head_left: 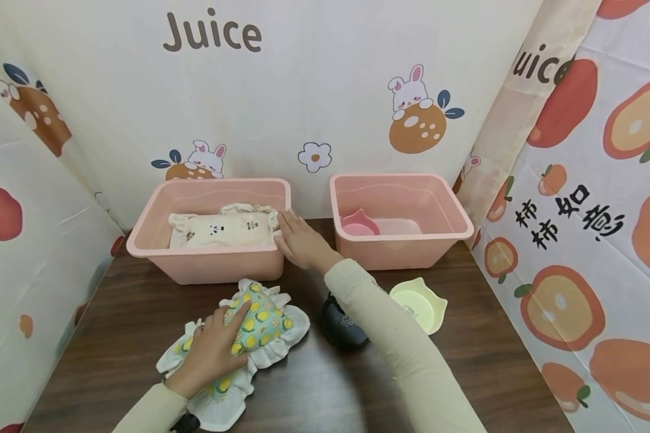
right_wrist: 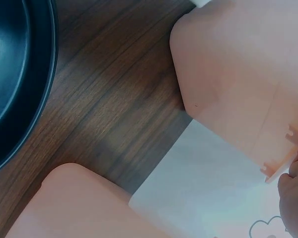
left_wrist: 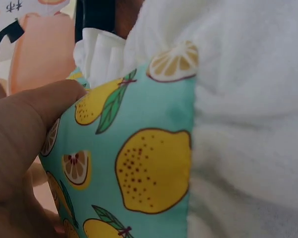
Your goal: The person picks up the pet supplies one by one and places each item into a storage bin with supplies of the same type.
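Note:
My left hand (head_left: 216, 343) grips a small ruffled pillow (head_left: 260, 319) with lemons on turquoise and a white frill, over the table in front of the left bin. In the left wrist view the thumb lies over the printed face of the pillow (left_wrist: 154, 114). My right hand (head_left: 303, 240) reaches to the right rim of the left pink bin (head_left: 211, 264), its fingers extended at the rim. The right wrist view shows part of that hand (right_wrist: 294, 196) beside the bin's outer wall (right_wrist: 228, 69). Inside the bin lies a cream ruffled pillow (head_left: 227, 230) with small animal prints.
A second pink bin (head_left: 390, 252) stands to the right, holding a pink cat-shaped bowl (head_left: 360, 222). On the table (head_left: 303, 397) are a black bowl (head_left: 341, 328), partly behind my right forearm, and a pale green cat-shaped bowl (head_left: 422, 307). Printed cloth walls surround the table.

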Demonstrator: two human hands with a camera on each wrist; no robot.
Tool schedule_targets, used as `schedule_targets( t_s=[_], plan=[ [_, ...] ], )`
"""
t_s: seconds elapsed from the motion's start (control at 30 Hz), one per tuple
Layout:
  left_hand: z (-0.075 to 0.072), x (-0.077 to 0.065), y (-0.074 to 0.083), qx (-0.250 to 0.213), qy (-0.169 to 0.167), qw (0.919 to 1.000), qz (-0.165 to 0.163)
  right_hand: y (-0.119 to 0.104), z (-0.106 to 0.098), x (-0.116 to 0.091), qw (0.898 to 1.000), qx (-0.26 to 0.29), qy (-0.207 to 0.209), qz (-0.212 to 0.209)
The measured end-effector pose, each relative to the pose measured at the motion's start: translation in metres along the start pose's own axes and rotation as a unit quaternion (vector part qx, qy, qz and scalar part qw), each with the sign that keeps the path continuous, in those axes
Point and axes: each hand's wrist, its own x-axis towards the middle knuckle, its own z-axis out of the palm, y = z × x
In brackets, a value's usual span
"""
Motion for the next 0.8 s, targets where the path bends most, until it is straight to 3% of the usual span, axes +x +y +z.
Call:
schedule_targets(
  t_s=[0.2, 0.4, 0.67, 0.8],
  plan=[
    [-0.024, -0.006, -0.01, 0.014, -0.003, 0.9995, 0.028, -0.001, 0.001, -0.002, 1.0, 0.004, -0.005, 0.006],
    [-0.057, -0.008, -0.018, 0.009, 0.0, 0.9983, 0.057, 0.0, 0.002, 0.0, 1.0, -0.021, -0.002, -0.001],
    [-0.101, -0.002, -0.03, 0.034, 0.042, 0.9915, 0.118, 0.001, 0.003, 0.001, 1.0, -0.023, -0.003, -0.001],
    [-0.12, 0.0, -0.035, 0.049, 0.026, 0.9892, 0.135, 0.001, 0.004, 0.003, 1.0, -0.025, -0.005, -0.003]
  ],
)
